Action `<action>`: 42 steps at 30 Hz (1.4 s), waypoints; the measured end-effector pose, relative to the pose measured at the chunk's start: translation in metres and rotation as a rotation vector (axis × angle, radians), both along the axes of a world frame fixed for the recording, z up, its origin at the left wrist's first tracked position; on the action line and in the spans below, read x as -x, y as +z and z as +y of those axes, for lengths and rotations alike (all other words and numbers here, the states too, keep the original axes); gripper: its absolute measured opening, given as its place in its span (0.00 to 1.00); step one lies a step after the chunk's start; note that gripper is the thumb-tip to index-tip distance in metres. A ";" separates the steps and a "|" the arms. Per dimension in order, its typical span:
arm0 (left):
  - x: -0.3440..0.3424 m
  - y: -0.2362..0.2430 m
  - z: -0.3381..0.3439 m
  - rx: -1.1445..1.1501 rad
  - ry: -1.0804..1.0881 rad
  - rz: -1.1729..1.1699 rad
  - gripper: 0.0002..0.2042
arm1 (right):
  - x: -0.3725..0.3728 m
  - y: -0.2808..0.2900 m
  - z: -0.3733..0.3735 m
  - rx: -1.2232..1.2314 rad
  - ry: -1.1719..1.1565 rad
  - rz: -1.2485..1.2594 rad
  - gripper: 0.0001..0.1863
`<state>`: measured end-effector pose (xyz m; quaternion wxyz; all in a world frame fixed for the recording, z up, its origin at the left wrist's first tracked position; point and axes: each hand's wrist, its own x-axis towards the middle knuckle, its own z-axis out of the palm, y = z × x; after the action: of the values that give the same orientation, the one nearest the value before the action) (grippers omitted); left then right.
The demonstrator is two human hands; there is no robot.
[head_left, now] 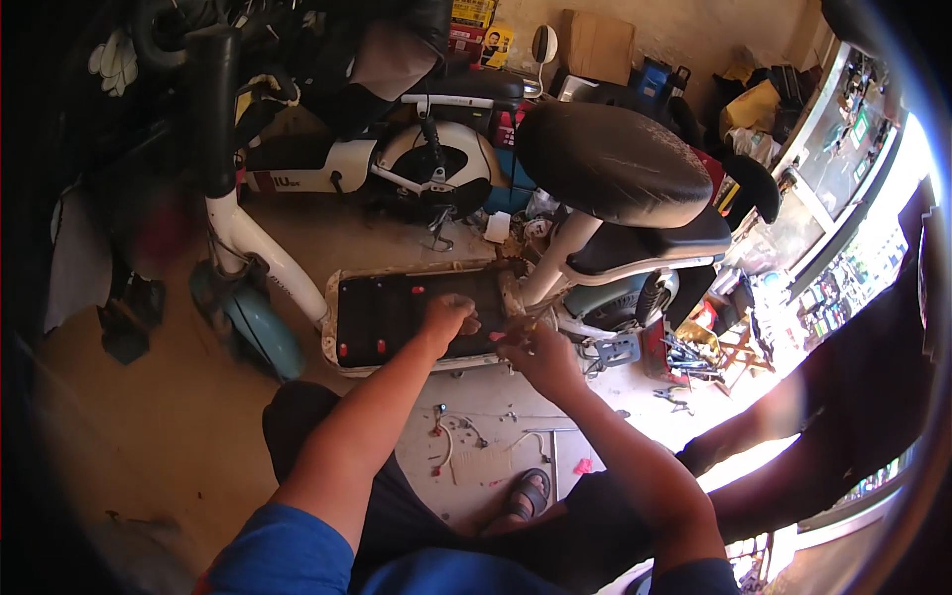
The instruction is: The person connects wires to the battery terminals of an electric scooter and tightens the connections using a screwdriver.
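Head view, looking down: an electric bicycle with white tubular frame (260, 253) standing on a dusty concrete floor (178, 416), its open footboard tray (392, 315) at centre, rectangular, black inside, with a worn pale rim and a few small red spots within. At the tray's near right corner, both hands together. Left hand (446, 315) curled into a loose fist, knuckles up, resting on the tray's right end; whether anything sits inside the fist, cannot tell. Right hand (531, 349) just beside it, fingers narrowed around something small with a red-pink tip, too small to identify. Far right of the hands, one broad black padded saddle (610, 164), matte and scuffed. Left, one teal plastic mudguard (260, 332), smooth and curved. Near, on the floor between the knees, a scatter of small screws and wire pieces (466, 436) and one sandalled foot (528, 493).
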<state>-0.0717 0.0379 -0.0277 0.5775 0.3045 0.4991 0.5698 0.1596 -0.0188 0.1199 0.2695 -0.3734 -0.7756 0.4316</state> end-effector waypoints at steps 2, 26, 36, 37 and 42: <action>0.002 -0.003 -0.002 0.003 0.055 -0.031 0.05 | 0.014 0.011 0.000 -0.232 -0.189 -0.167 0.20; -0.006 -0.011 -0.006 -0.111 0.013 0.033 0.06 | 0.015 -0.059 0.045 -0.266 -0.183 -0.225 0.19; -0.013 0.085 -0.077 0.038 -0.878 0.415 0.14 | -0.010 0.099 0.005 -0.158 -0.019 0.101 0.13; -0.027 0.070 -0.076 0.061 -0.997 0.466 0.14 | -0.021 0.111 0.001 -0.136 -0.010 0.107 0.13; -0.040 -0.026 -0.079 -0.027 -1.231 1.510 0.13 | -0.036 0.126 -0.029 0.027 -0.099 0.123 0.14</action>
<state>-0.0316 -0.0416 -0.0536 0.2989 0.8039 0.4848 -0.1711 0.1959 -0.0480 0.2462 0.3329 -0.3877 -0.7322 0.4503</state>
